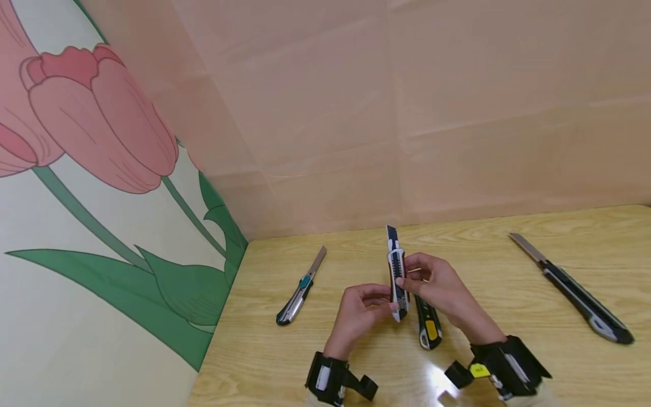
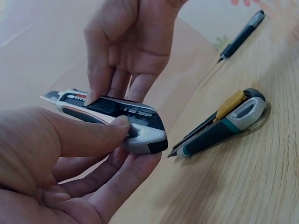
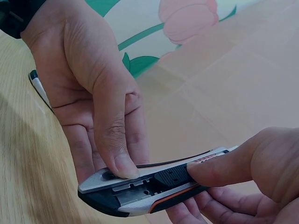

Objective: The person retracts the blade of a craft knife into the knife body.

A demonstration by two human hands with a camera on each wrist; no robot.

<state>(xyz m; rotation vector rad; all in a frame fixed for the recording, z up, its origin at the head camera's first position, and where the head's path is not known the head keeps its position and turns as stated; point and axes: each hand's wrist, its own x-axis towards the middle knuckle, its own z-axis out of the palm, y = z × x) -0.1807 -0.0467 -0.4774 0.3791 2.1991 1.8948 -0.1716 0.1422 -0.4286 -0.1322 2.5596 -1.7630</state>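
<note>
Both hands hold a silver-and-black snap-off utility knife (image 1: 398,265) above the table, its blade (image 1: 391,237) out and pointing away. My left hand (image 1: 356,311) pinches the rear end between thumb and fingers; the left wrist view shows fingers beneath the silver body (image 2: 148,139). Higher up the handle, my right hand (image 1: 438,285) grips the knife. In the right wrist view, the right thumb (image 3: 224,169) presses at the black ribbed slider (image 3: 170,177). Just beside them, a black utility knife with a yellow slider (image 1: 430,328) lies partly hidden behind the right hand.
A silver-and-black utility knife with a teal slider (image 1: 292,302) lies at the left, blade exposed. Farther right rests a long black utility knife (image 1: 580,297), its blade also out. The wooden table (image 1: 508,271) meets a pinkish covering (image 1: 407,113) behind and a tulip-painted wall (image 1: 102,226) at left.
</note>
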